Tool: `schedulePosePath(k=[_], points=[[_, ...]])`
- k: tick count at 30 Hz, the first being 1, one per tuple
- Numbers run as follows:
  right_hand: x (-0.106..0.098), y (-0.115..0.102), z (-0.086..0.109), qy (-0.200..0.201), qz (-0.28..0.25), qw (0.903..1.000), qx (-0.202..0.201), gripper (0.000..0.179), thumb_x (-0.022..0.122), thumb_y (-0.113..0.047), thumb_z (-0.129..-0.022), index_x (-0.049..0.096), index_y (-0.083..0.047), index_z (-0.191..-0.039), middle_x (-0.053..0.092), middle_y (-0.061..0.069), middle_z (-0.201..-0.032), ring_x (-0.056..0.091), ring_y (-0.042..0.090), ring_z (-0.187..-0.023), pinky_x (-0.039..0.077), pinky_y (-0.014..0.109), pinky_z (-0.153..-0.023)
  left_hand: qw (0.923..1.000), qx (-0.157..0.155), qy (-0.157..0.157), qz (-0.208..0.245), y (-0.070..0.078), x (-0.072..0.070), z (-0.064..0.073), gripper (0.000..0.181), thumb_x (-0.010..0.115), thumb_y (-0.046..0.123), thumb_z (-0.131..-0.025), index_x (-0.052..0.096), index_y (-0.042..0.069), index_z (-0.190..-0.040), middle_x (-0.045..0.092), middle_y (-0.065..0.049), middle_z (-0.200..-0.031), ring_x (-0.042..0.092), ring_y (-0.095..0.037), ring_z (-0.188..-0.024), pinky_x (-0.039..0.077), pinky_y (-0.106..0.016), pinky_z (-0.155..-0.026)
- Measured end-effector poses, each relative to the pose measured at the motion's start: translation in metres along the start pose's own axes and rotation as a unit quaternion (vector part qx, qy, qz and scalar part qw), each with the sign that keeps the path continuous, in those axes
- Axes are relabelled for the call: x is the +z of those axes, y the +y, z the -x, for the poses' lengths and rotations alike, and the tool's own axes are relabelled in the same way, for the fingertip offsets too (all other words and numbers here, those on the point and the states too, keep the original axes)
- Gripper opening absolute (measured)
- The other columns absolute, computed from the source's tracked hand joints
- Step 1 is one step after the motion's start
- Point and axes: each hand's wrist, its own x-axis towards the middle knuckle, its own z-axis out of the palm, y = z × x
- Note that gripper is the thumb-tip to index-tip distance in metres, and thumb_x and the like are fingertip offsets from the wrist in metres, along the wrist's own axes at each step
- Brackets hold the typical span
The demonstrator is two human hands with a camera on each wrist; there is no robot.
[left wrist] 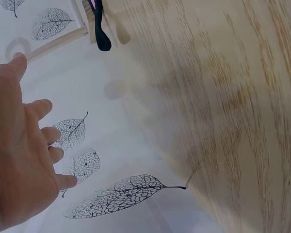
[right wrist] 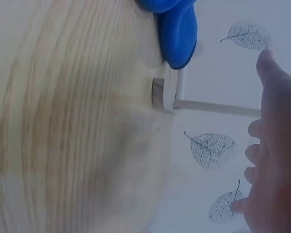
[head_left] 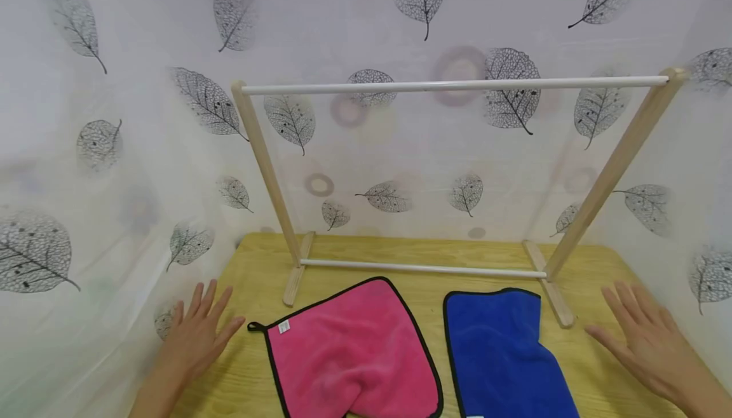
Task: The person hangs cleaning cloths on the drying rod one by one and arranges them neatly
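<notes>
My left hand (head_left: 197,335) is at the left side of the table, fingers spread, holding nothing. To its right lies a pink towel (head_left: 354,342) with black edging, a white tag and a black hanging loop (head_left: 257,327) at its left corner. A blue towel (head_left: 503,348), also black-edged, lies to the right of the pink one, its right side folded unevenly. Beyond the blue towel, at the table's right side, my right hand (head_left: 652,335) is spread and holds nothing. In both wrist views the fingers extend over the table's edge area, touching neither towel.
A wooden rack with a white top rail (head_left: 457,85) and a white lower rail (head_left: 423,268) stands behind the towels. Its right foot (head_left: 550,288) reaches forward between the blue towel and my right hand. A leaf-printed curtain (head_left: 366,18) surrounds the wooden table (head_left: 446,249).
</notes>
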Motion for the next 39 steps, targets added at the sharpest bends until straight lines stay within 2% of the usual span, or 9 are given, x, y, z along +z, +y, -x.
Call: schedulePosePath(k=[7,12,18,23,26,28,33,39], points=[[0.000,-0.018,-0.008,0.014,-0.059,0.9976,-0.034,0.086,0.065,-0.031,-0.102,0.013,0.001,-0.164,0.000,0.023,-0.170,-0.016,0.032,-0.156,-0.018,0.057,-0.120,0.9999,0.005,0.012,0.004,0.006,0.000,0.000,0.077,0.047,0.055,-0.106,0.034,0.002,-0.160,0.016,-0.030,-0.166,0.009,-0.051,-0.153,0.008,-0.077,-0.115],[0.003,-0.034,-0.014,0.013,-0.066,0.9963,-0.054,0.084,0.064,-0.032,-0.103,0.015,-0.001,-0.164,0.004,0.021,-0.170,-0.013,0.029,-0.157,-0.015,0.060,-0.121,0.9997,0.015,0.018,0.008,0.009,0.002,0.001,0.075,0.047,0.054,-0.107,0.035,0.001,-0.159,0.019,-0.031,-0.165,0.012,-0.051,-0.152,0.012,-0.075,-0.116],[0.007,-0.052,-0.024,0.005,-0.091,0.9938,-0.065,0.081,0.064,-0.030,-0.103,0.017,-0.002,-0.164,0.011,0.025,-0.169,-0.008,0.032,-0.158,-0.010,0.062,-0.122,0.9969,0.050,0.059,0.012,0.011,0.011,-0.001,0.068,0.053,0.046,-0.107,0.041,-0.001,-0.156,0.029,-0.031,-0.161,0.021,-0.050,-0.150,0.020,-0.071,-0.116],[0.012,-0.071,-0.032,-0.005,-0.104,0.9915,-0.078,0.079,0.064,-0.031,-0.104,0.022,-0.001,-0.163,0.016,0.026,-0.168,-0.004,0.032,-0.158,-0.005,0.060,-0.124,0.9959,0.059,0.062,0.030,0.018,0.012,-0.002,0.062,0.053,0.041,-0.108,0.045,-0.001,-0.153,0.034,-0.030,-0.159,0.027,-0.051,-0.148,0.024,-0.069,-0.116],[0.015,-0.081,-0.036,-0.001,-0.099,0.9911,-0.089,0.077,0.067,-0.033,-0.102,0.030,0.005,-0.159,0.026,0.030,-0.164,0.002,0.033,-0.158,0.002,0.057,-0.125,0.9961,0.058,0.054,0.039,0.022,0.013,-0.003,0.060,0.053,0.039,-0.109,0.046,-0.002,-0.152,0.036,-0.030,-0.158,0.028,-0.052,-0.147,0.026,-0.069,-0.115],[0.017,-0.087,-0.040,0.000,-0.089,0.9915,-0.095,0.077,0.068,-0.036,-0.101,0.036,0.008,-0.155,0.031,0.032,-0.160,0.009,0.038,-0.157,0.011,0.059,-0.124,0.9964,0.054,0.049,0.044,0.023,0.014,-0.003,0.059,0.054,0.037,-0.108,0.047,-0.003,-0.151,0.037,-0.030,-0.157,0.029,-0.052,-0.146,0.028,-0.071,-0.113],[0.019,-0.108,-0.050,-0.013,-0.087,0.9915,-0.096,0.076,0.070,-0.040,-0.098,0.044,0.010,-0.150,0.042,0.033,-0.153,0.034,0.052,-0.144,0.034,0.071,-0.106,0.9963,0.044,0.033,0.066,0.027,0.017,-0.005,0.059,0.056,0.036,-0.108,0.048,-0.006,-0.149,0.045,-0.030,-0.152,0.037,-0.053,-0.142,0.033,-0.070,-0.111],[0.021,-0.136,-0.061,-0.035,-0.097,0.9896,-0.100,0.072,0.066,-0.042,-0.101,0.046,0.007,-0.149,0.051,0.027,-0.147,0.048,0.049,-0.133,0.040,0.068,-0.103,0.9953,0.037,0.023,0.086,0.035,0.019,-0.008,0.057,0.058,0.035,-0.107,0.052,-0.006,-0.146,0.052,-0.029,-0.145,0.050,-0.052,-0.131,0.043,-0.067,-0.104]])
